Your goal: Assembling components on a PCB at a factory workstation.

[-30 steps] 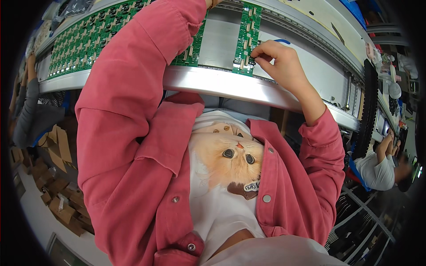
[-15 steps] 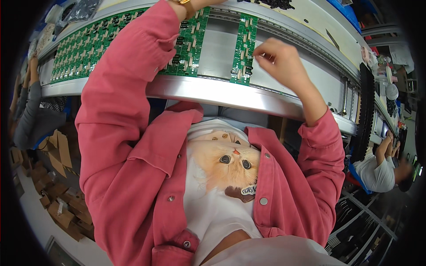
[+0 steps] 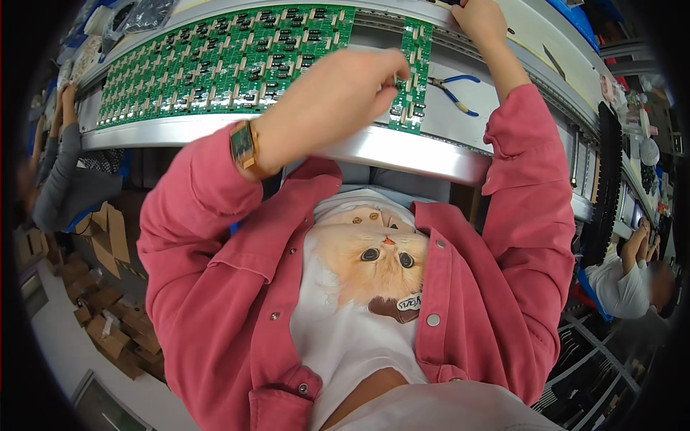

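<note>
Your left hand point(image 3: 334, 104) is pinching its fingertips closed on the narrow green circuit board strip point(image 3: 411, 75), which is lying on the conveyor line point(image 3: 402, 154) just right of the wide row of green circuit boards point(image 3: 223, 61). Your right hand point(image 3: 480, 21) is reaching the far rail; I cannot tell its grip. Blue-handled pliers point(image 3: 453, 90) are lying beside the strip.

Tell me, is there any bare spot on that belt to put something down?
Yes: the pale belt right of the narrow circuit board strip, around the blue-handled pliers. Left of the strip, green circuit boards crowd it, and the left hand covers the gap between.
</note>
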`<action>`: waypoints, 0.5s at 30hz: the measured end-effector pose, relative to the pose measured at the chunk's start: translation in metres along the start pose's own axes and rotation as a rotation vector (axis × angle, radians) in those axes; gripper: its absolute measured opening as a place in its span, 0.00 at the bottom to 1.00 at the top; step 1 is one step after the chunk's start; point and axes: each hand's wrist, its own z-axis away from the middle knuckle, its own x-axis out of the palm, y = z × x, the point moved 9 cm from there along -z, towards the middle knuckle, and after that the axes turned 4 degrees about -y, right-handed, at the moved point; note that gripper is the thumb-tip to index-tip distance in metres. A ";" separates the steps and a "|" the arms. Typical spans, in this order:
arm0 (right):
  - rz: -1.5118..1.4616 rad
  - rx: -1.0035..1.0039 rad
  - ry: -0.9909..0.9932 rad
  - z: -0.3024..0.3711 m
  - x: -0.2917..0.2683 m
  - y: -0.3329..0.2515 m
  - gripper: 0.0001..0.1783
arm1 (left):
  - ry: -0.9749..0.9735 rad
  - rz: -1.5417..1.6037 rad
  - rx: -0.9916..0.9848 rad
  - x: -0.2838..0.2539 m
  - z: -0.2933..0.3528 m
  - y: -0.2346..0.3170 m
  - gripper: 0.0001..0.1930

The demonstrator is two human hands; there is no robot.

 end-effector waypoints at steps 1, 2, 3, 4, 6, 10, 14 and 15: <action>0.015 0.018 -0.023 -0.003 0.002 0.002 0.05 | -0.007 -0.002 0.000 0.005 0.008 0.004 0.10; 0.031 0.039 -0.047 -0.004 0.005 0.005 0.05 | -0.027 -0.012 -0.049 0.012 0.015 0.003 0.10; 0.047 0.061 -0.071 -0.005 0.007 0.010 0.06 | -0.047 -0.022 -0.095 0.018 0.019 0.000 0.10; 0.043 0.065 -0.074 -0.002 0.005 0.009 0.06 | -0.053 -0.023 -0.096 0.024 0.022 0.000 0.10; -0.015 0.025 0.033 0.005 -0.010 0.003 0.06 | 0.015 -0.039 -0.072 0.029 0.027 0.002 0.09; -0.069 0.005 0.151 0.010 -0.018 0.003 0.06 | 0.084 -0.044 -0.071 0.041 0.031 0.003 0.08; -0.065 0.046 0.179 0.005 -0.015 0.011 0.06 | 0.100 -0.016 -0.158 0.049 0.032 -0.004 0.07; -0.080 0.014 0.207 0.008 -0.019 0.008 0.07 | 0.102 -0.027 -0.161 0.050 0.033 -0.005 0.07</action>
